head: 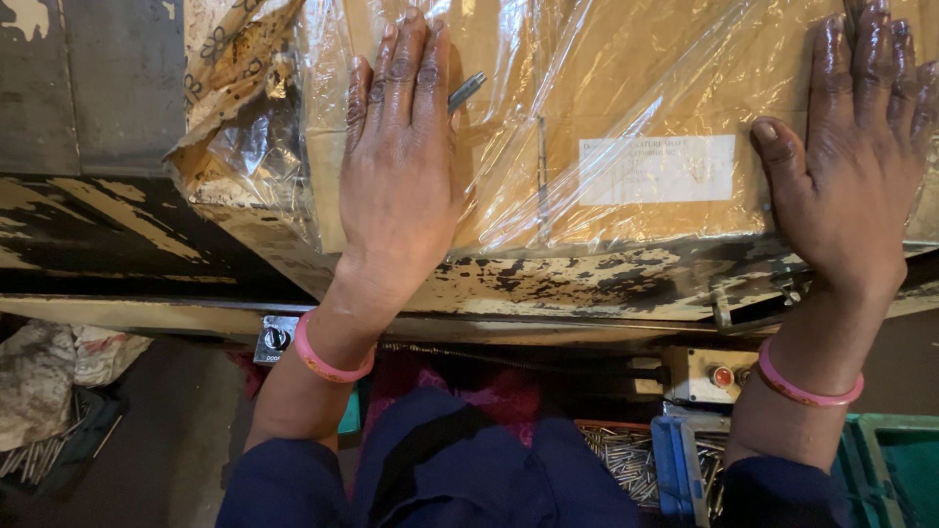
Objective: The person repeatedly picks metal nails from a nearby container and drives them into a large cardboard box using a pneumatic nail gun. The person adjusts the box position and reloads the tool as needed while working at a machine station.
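Head view: pressing left hand [396, 186] and right hand [851, 166] flat on plastic-wrapped cardboard box [587, 127], fingers [406, 68] spread, released, grasping nothing; likely steadying it. Box sitting on worn, paint-chipped tabletop [587, 279], near its front edge. Showing below: red-button control box [709, 374], tray of metal pins [626, 460], green crate [900, 460].

Left hand [396, 186], right hand [851, 166] — flat on plastic-wrapped box [626, 98]
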